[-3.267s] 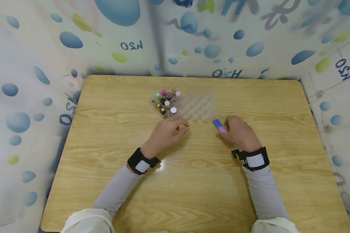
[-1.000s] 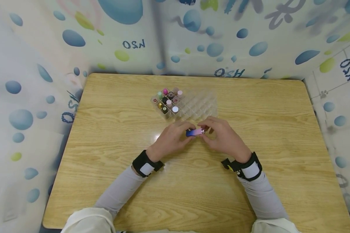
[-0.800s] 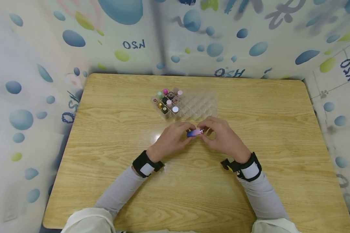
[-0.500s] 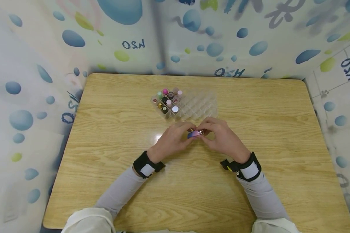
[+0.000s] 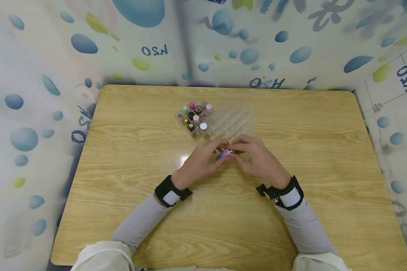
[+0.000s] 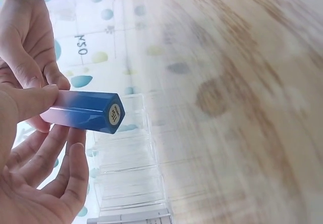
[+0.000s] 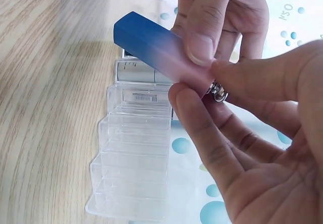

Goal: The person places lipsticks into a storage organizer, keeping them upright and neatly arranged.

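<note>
Both hands meet just in front of a clear organizer, around a faceted lipstick (image 5: 224, 154) fading from blue to pink. My left hand (image 5: 199, 161) pinches its body between thumb and fingers; in the left wrist view the blue end of the lipstick (image 6: 88, 110) shows a round label. Thumb and fingertips of my right hand (image 5: 262, 160) grip the pink end. Beside those fingertips, in the right wrist view, a silvery ornament (image 7: 217, 90) sticks out of the pink end of the lipstick (image 7: 161, 55). Fingers partly cover that end.
The clear compartmented organizer (image 5: 234, 119) stands behind the hands on the wooden table (image 5: 139, 150). Its left part holds several upright lipsticks and bottles, among them a white-capped one (image 5: 203, 126) and a magenta one (image 5: 192, 105). A patterned wall (image 5: 210, 45) rises behind the table.
The right hand has brought the lipstick left from beside the organizer's right corner, and the left hand has taken hold of it too. Over the last second the lipstick has tilted slightly and the hands have closed in.
</note>
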{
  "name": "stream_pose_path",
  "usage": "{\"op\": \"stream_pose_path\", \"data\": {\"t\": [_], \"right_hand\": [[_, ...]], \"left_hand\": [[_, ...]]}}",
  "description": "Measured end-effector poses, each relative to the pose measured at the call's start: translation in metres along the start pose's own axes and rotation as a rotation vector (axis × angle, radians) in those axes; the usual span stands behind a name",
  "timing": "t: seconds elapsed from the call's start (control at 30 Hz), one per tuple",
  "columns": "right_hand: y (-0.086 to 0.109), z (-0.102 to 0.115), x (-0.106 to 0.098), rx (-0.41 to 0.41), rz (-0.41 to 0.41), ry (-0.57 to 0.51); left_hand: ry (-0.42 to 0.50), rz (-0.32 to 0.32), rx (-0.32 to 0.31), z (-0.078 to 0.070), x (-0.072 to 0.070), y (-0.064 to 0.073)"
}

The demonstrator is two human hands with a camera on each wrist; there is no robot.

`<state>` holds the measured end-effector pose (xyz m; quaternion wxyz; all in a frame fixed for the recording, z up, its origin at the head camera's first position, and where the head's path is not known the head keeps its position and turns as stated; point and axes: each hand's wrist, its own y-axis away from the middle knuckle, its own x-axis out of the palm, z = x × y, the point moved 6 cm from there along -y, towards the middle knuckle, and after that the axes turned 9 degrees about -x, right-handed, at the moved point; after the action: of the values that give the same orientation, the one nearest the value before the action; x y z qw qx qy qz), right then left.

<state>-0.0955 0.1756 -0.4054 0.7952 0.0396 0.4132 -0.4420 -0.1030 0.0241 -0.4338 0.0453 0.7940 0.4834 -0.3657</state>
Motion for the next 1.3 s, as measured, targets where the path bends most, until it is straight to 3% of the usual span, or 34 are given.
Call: {"op": "stream_pose_path", "data": {"t": [0.4,0.57,0.8,1.07,1.3], "right_hand": [[-0.001,0.003,-0.002,0.003,-0.021,0.007],[0.001,0.0,-0.013,-0.013,-0.11,0.112],[0.002,-0.023,-0.017,0.049,-0.204,0.32],[0.01,-0.052,-0.014,0.099,-0.321,0.35],[0.009,-0.056,-0.014,0.089,-0.377,0.342]], "left_hand": [[0.007,0.007,-0.016,-0.002,-0.004,0.001],[0.002,0.009,-0.007,-0.002,-0.004,0.0],[0.038,0.026,0.014,-0.004,-0.003,0.0],[0.109,0.054,0.002,-0.006,-0.001,0.0],[0.111,0.061,-0.074,-0.007,-0.012,0.0]]}}
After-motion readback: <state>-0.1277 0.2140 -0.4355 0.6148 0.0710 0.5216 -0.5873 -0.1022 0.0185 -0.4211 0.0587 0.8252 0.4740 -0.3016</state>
